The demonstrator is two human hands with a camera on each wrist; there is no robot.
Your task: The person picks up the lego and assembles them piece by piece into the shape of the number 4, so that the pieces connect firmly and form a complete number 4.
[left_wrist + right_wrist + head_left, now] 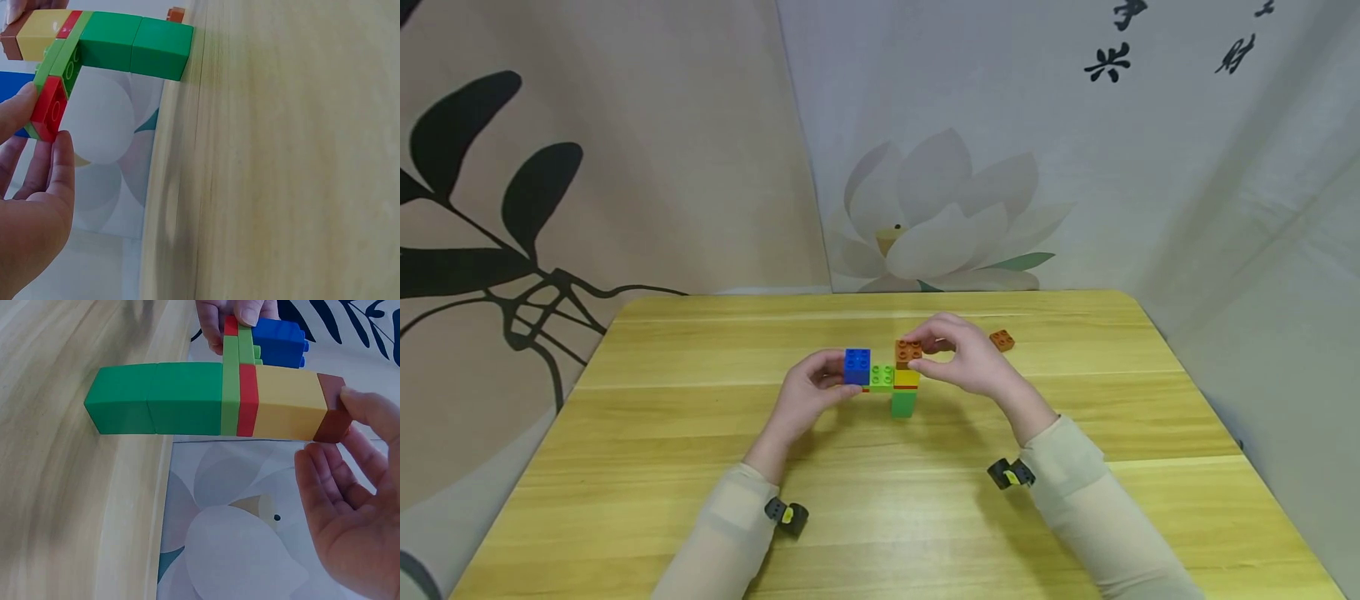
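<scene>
A toy building-block structure stands on the table, with two stacked green bricks [186, 399] as its column. Across the column lies a side arm of light-green plates [882, 377]. Above the column come a thin red plate [248, 400], a yellow brick [289, 402] and, on top, a brown brick [333, 408]. The side arm bears a blue brick [857, 367] on top and a red plate [49, 105] beneath. My left hand [808, 396] grips this outer end between thumb and fingers. My right hand [964, 357] pinches the brown brick between thumb and fingers.
Another flat brown brick [1002, 340] lies on the wooden table [880, 517], beyond my right hand. Behind the table's far edge hangs a pale cloth [715, 150] printed with leaves and a lotus.
</scene>
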